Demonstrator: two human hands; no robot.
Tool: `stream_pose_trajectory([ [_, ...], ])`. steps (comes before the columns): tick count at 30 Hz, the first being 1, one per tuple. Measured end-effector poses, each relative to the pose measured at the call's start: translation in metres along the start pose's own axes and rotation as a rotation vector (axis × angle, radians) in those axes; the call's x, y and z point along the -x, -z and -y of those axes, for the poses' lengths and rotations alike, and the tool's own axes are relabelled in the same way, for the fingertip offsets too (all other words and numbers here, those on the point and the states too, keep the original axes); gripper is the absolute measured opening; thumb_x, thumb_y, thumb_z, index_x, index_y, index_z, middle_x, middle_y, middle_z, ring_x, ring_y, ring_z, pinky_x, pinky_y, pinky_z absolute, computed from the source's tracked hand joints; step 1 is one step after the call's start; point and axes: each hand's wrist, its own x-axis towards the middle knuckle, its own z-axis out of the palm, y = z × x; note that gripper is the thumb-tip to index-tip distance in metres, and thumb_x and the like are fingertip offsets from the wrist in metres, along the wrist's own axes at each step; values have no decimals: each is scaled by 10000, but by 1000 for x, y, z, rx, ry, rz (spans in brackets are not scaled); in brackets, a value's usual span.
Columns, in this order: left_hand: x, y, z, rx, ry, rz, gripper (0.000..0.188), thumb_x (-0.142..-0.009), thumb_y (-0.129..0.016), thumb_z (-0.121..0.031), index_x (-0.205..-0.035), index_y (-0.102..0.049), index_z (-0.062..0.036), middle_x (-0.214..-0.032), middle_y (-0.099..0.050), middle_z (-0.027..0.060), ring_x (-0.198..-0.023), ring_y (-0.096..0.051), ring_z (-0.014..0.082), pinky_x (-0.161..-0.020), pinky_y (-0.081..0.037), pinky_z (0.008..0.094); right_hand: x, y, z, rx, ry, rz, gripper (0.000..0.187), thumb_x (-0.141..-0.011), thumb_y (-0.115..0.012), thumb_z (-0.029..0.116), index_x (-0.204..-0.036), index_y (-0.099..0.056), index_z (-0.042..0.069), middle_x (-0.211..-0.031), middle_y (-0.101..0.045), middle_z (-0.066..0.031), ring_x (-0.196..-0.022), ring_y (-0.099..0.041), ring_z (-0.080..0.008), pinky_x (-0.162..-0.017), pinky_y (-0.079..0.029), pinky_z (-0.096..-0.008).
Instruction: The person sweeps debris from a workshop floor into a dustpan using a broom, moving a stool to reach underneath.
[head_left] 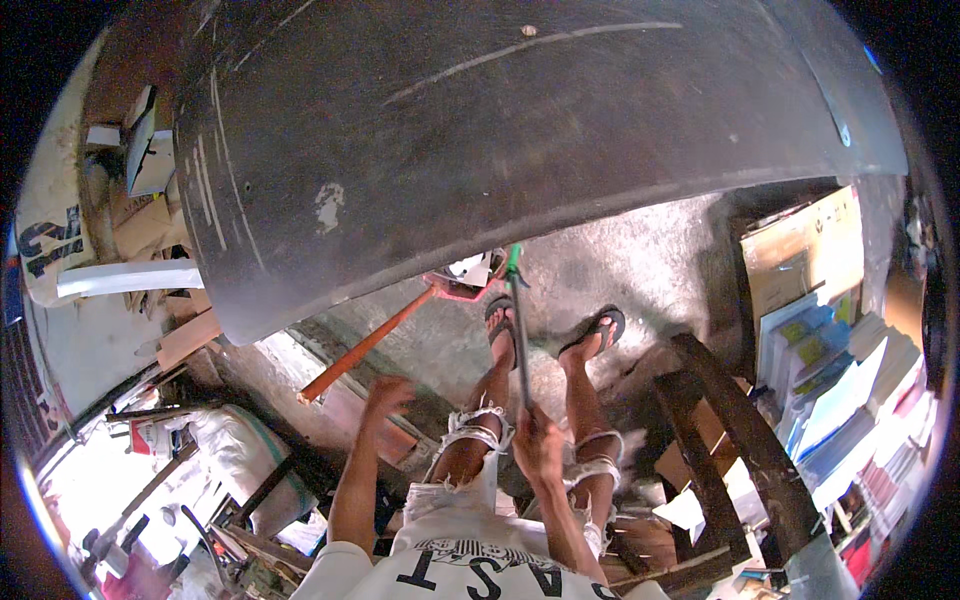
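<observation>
My right hand [541, 447] is closed around a long grey stick [522, 345] with a green fitting at its far end. That far end reaches the edge of the dark tabletop, so anything beyond it is hidden. To the left, a dustpan [462, 292] with a reddish rim and pale scraps in it lies partly beneath the table edge. Its orange-brown wooden handle [365, 348] slants toward me. My left hand [386, 396] is raised just right of that handle's end, apart from it. Motion smears its fingers.
A large dark tabletop [520, 120] spans the area ahead. Stacked books and papers [835, 400] and a cardboard box [805, 250] stand at the right, near dark wooden beams [745, 430]. A white sack [245, 455] and clutter fill the left. My sandalled feet are on the concrete floor [640, 255].
</observation>
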Motion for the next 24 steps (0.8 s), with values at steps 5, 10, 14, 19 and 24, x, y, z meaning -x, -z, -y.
stream_pose_trajectory([
  [5,-64,-127,-63,-732,-620,-136,490,-671,-666,-393,-1025,-578,-67,-929,-627,169,-840,-609,351,-761,-489,407,-21,95,-68,-545,-182,-189,262,-835,-536,127,-1035,-573,-38,-714,-598,-75,-598,-490,-93,-543,-414,-255],
  [10,-213,-201,-100,-759,-718,-306,537,-693,-624,-420,-1076,-532,-55,-1013,-580,205,-932,-570,365,-802,-460,442,-101,162,-110,225,150,-440,328,-830,-527,180,-1063,-562,-49,-777,-613,-133,-654,-532,-134,-587,-431,-283],
  [14,-287,-262,-97,-770,-412,-273,740,-711,-564,-489,-1269,-360,-48,-1259,-395,254,-1173,-380,381,-970,-322,457,-143,195,-136,390,184,-523,383,-826,-519,222,-1086,-554,-57,-827,-626,-179,-699,-566,-166,-623,-444,-305],
  [19,-352,-233,-78,-1037,-379,-447,934,-658,-549,-626,-1336,-271,-47,-1335,-319,225,-1262,-258,365,-1016,-238,480,-160,167,-113,435,482,-545,359,-848,-511,182,-1093,-548,-78,-763,-612,-137,-650,-527,-127,-578,-420,-256],
  [24,-258,-279,-106,-845,-508,-445,871,-633,-596,-625,-1209,-425,6,-1141,-512,224,-1035,-509,366,-873,-389,489,-135,186,-107,236,300,-553,294,-853,-520,177,-982,-588,-78,-586,-441,-1,-536,-397,-59,-453,-303,-241],
])
